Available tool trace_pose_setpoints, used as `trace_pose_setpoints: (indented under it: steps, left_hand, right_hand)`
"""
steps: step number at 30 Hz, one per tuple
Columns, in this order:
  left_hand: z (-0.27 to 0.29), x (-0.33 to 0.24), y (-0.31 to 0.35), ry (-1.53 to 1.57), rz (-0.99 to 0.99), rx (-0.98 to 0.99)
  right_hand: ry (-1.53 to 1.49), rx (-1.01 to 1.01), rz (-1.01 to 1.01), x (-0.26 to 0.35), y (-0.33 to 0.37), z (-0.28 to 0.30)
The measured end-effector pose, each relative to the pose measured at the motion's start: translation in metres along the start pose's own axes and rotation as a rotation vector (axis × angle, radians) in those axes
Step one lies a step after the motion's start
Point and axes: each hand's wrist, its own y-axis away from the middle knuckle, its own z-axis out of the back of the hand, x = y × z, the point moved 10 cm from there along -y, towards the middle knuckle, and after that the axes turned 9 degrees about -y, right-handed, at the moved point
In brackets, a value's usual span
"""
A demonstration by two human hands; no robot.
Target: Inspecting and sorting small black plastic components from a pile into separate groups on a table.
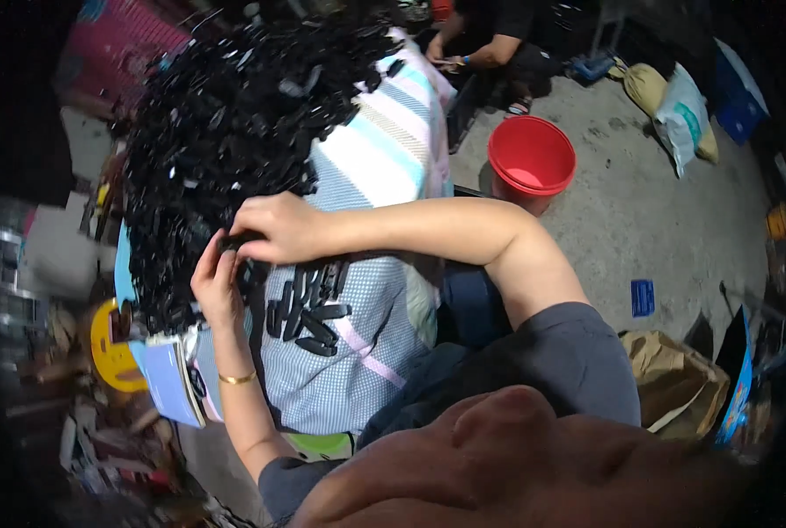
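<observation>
My left hand (219, 286), with a gold bangle on its wrist, has its fingers closed around one end of a small black piece (232, 242). From the other side my right hand (278, 229) pinches the same piece, its forearm lying across the cloth. Fingers cover most of the piece, so its kind cannot be made out. A big heap of black oblong plastic pieces (226, 123) spreads beyond both hands. Below my right wrist, a small group of longer black pieces (305, 308) lies loosely stacked on the checked cloth (322, 392).
To the right a red bucket (531, 154) stands on the concrete floor (604, 211). Another person's arm (494, 53) shows at the far side. A purple-blue book (173, 383) and a yellow round object (116, 348) are at left; a brown paper bag (679, 378) is at right.
</observation>
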Motion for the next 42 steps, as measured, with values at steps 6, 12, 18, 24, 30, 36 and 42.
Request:
trace_pose_setpoints:
  steps: [6, 12, 18, 24, 30, 36, 42]
  left_hand:
    - [-0.009, -0.013, 0.004, -0.243, -0.036, -0.004]
    - [-0.009, -0.015, 0.008, -0.055, -0.065, -0.021]
    - [-0.004, -0.020, 0.010, -0.022, -0.130, -0.035]
    - [-0.005, -0.015, 0.011, -0.099, -0.079, -0.027]
    - [-0.019, -0.022, 0.018, -0.037, -0.154, -0.003]
    - [-0.012, -0.037, 0.014, -0.086, -0.213, 0.041]
    - [-0.011, -0.058, 0.020, -0.099, -0.325, 0.151]
  right_hand:
    - [-0.052, 0.038, -0.143, -0.009, -0.001, -0.003]
    - [0.000, 0.091, -0.183, -0.015, 0.001, -0.014]
    - [-0.046, 0.091, -0.167, -0.010, 0.003, -0.019]
    - [0.125, 0.131, -0.136, -0.004, 0.000, -0.018]
    - [0.144, 0.131, -0.085, 0.001, 0.003, -0.021]
    - [-0.071, 0.137, -0.451, -0.034, 0.000, -0.025]
    - [0.039, 0.317, -0.288, -0.014, -0.002, -0.039]
